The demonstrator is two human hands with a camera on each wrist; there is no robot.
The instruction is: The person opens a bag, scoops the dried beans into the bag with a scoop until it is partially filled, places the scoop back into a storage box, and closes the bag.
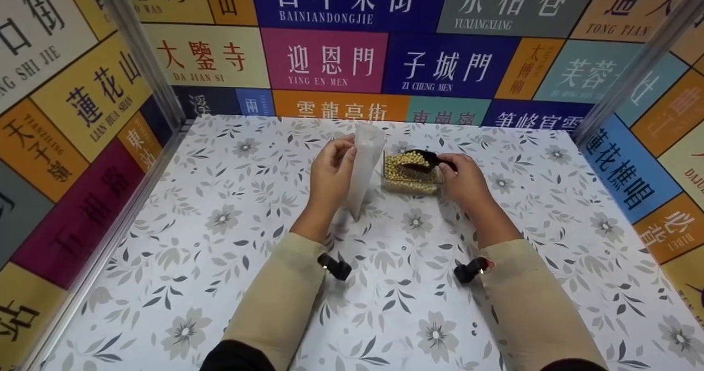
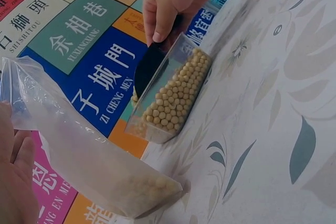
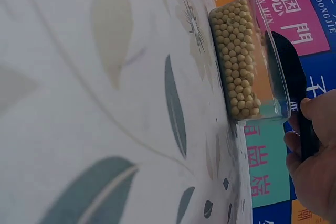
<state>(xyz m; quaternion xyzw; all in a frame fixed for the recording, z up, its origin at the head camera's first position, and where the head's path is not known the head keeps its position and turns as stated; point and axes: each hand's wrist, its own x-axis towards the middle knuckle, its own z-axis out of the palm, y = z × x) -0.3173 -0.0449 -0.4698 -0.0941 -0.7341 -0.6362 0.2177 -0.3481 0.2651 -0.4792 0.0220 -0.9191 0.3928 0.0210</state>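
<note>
Head view: the L hand (image 1: 330, 174) has its grip clamped on the edge of a thin, cloudy bag (image 1: 366, 162), which stands tall w/ a bit of a lean. The R hand (image 1: 465, 180) has its grip clamped on the handle of a black scoop (image 1: 427, 166). A heap of small, round, yellow beans (image 1: 416, 155) is in the scoop, which is at the open top of a clear box (image 1: 412, 187). The box sits on the flowery surface (image 1: 385, 288), btwn the 2 hands, near the bag but apart from it. Left wrist view: some beans lie low in the bag; can't tell if the bag's bottom touches the surface. Right wrist view: the box's clear side shows lots of beans, w/ a gap btwn them & the rim. R hand's fingers curl round the handle; can't tell how deep the scoop goes.
</note>
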